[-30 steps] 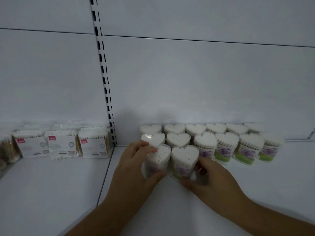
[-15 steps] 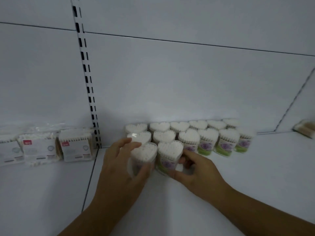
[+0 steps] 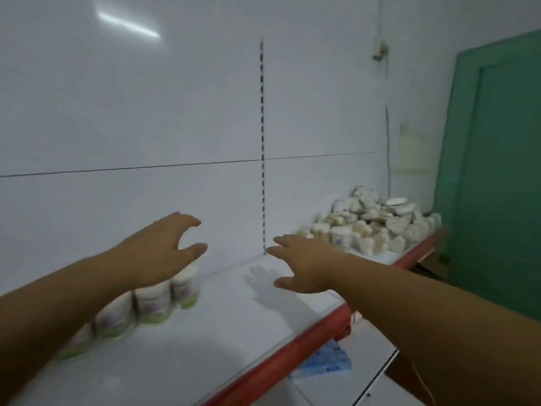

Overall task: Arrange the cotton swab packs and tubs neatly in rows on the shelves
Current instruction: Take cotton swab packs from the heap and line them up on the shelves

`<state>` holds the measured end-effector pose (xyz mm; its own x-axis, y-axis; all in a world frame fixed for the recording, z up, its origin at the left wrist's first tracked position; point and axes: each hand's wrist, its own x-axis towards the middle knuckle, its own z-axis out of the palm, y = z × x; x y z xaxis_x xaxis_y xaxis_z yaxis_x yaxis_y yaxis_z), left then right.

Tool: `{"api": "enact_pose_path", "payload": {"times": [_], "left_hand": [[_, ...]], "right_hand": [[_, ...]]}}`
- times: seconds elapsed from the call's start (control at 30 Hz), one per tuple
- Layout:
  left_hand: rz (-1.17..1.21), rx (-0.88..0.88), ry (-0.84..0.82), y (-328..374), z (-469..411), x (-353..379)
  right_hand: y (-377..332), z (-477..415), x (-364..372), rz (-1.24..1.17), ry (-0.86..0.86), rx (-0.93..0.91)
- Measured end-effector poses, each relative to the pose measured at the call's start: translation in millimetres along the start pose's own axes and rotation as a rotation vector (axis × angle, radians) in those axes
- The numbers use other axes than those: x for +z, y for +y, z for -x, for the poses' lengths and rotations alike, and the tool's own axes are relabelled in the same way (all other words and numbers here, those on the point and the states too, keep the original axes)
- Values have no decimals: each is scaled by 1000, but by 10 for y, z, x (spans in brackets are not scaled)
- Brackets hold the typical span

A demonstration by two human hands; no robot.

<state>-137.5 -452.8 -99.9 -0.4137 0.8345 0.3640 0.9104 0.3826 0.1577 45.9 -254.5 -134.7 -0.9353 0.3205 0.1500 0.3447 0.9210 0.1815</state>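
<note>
Shelf [image 3: 205, 341]: blurred tubs [image 3: 152, 300] left, jumbled pile [image 3: 377, 227] right.

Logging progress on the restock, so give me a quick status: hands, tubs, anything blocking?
Left hand open, empty, above the row of tubs. Right hand open, empty, stretched toward the jumbled pile at the far end of the shelf. Nothing between.
</note>
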Motion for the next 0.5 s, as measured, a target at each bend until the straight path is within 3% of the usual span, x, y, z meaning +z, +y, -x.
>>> {"api": "enact_pose_path", "payload": {"times": [0.13,0.23,0.5], "left_hand": [[-38,158,-117,1058,-772,365],[-34,247,-199,1639,-1031,680],[-34,289,-252,2341,-1828,1010]], "right_hand": [[1111,634,-113,17,31,205],[1735,1149,43,51,-52,303],[2722,1493,256,22,-70,407]]}}
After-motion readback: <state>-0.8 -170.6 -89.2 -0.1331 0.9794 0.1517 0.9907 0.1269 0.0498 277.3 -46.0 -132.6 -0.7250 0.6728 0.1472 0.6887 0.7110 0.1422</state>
